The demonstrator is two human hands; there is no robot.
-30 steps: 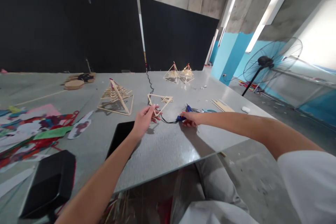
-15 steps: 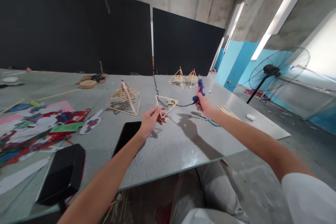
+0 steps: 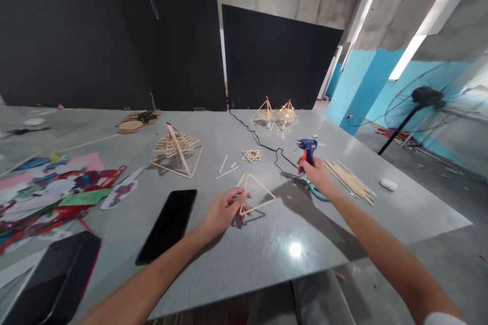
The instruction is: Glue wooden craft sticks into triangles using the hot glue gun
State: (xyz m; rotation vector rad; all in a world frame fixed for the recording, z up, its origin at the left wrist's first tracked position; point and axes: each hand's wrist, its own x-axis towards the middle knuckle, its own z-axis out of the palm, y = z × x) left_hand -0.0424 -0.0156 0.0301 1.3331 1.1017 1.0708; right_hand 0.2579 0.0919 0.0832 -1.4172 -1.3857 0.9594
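Observation:
My left hand pinches one side of a wooden stick frame of thin sticks, held low over the grey table. In my right hand is a blue glue gun with an orange trigger, its nozzle pointing left. Below that hand lie scissors or pliers with a light blue handle. Beyond the frame rest a small star of short sticks and a few loose sticks. A bundle of flat wooden sticks lies right of my right hand.
A stick pyramid stands left, and two more pyramids stand at the back, one with small lights. A black phone, a dark box-like device and colourful paper cutouts occupy the left. A black cord crosses the table.
My left hand has brought the stick frame nearer and turned it. My right hand has swung the glue gun's nozzle to the left. Lights now show on a back pyramid, and the view has shifted.

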